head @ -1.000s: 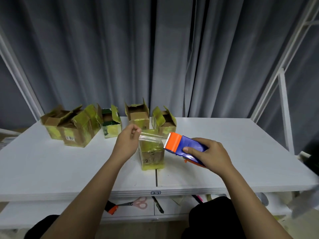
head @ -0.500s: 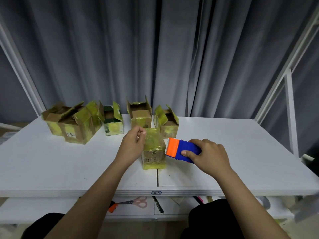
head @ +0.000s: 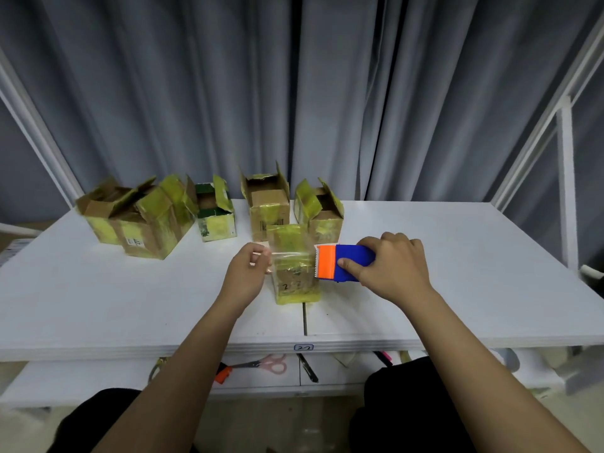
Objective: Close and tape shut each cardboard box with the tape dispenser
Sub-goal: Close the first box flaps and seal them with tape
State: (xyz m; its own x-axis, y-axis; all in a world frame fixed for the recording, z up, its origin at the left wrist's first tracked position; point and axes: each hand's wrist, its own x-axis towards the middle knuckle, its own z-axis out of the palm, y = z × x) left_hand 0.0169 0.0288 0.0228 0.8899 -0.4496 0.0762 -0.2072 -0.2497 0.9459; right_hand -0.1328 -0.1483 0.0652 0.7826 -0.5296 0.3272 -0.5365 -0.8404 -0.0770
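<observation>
- Around you: grey curtains (head: 202,93) hang behind the bench, with a white frame (head: 563,178) rising at your right.
- Your surface is a white table (head: 98,305). Under its front edge a lower shelf (head: 81,377) carries pink-handled scissors (head: 264,366) and a pen (head: 307,367).
- Five open boxes (head: 264,207) wait in a row along the table's far side, flaps up, none yet closed.
- The closed box (head: 294,263) stands in front of that row, between your hands; this is the one you are sealing.
- Your right hand (head: 392,269) grips the blue and orange tape dispenser (head: 343,267), whose toothed edge sits at the box's right top edge.
- Your left hand (head: 250,273) pinches the free end of the clear tape strip (head: 291,255) at the box's left side, so the strip runs across the lid.
- By my reading, you are mid-seal on the first box. The next move calls for pressing that end down the left wall, then drawing the dispenser down the right side and tearing the strip on the teeth.
</observation>
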